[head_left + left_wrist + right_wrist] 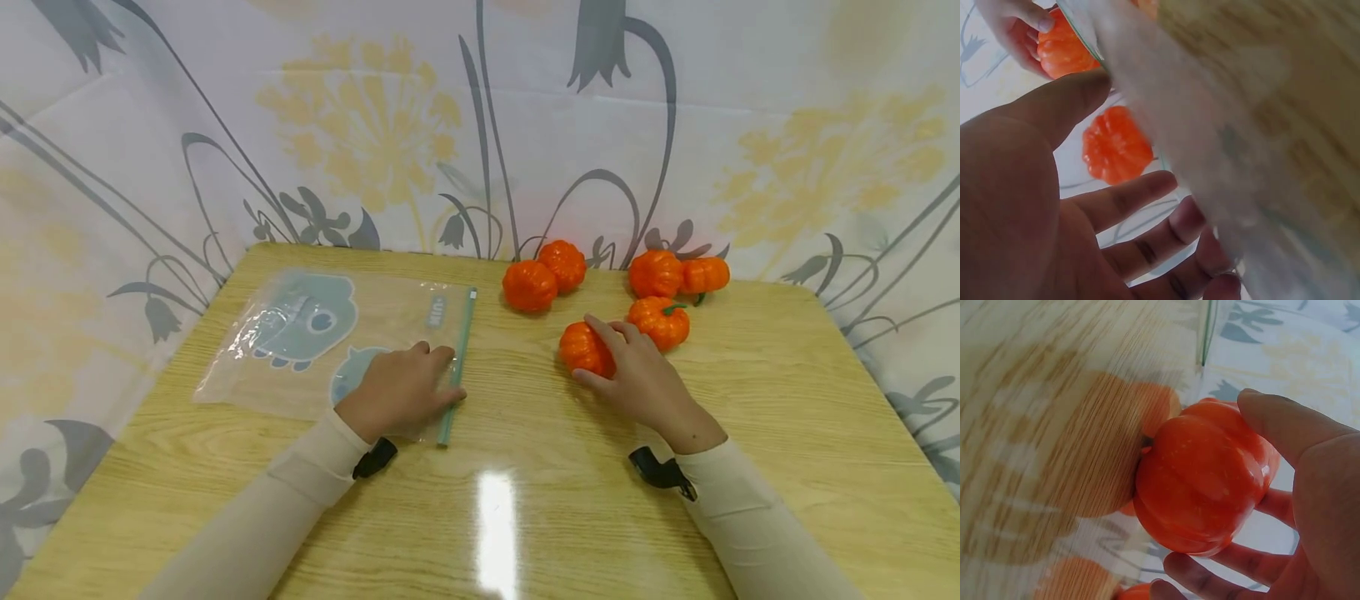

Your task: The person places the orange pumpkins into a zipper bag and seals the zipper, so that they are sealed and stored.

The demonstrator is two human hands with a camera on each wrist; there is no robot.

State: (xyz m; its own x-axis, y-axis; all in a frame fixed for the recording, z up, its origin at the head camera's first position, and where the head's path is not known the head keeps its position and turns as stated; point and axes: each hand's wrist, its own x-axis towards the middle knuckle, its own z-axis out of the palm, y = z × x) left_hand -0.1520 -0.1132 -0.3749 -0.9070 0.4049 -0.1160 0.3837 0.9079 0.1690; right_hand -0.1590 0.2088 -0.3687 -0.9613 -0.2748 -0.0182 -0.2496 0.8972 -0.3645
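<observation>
The orange miniature pumpkin [581, 348] sits in the right hand [641, 379], whose thumb and fingers curl round its ribbed sides, right of the table's middle; whether it bears on the wood or is just clear of it, I cannot tell. Just beyond that hand is a green-stemmed pumpkin [657, 325], with two more pumpkins [654, 273] clustered behind it. Farther left, a pair of pumpkins [529, 287] sits close together near the table's back edge.

The left hand [401, 387] rests at the mouth of a clear zip bag [390, 312] (printed with pale blue cartoon creatures), its thumb and fingers apart and touching the plastic near the green zip strip [463, 342]. The bag lies flat on the left of the wood-grain table [562, 500]. Behind stands a floral backdrop [375, 125] in grey and yellow
</observation>
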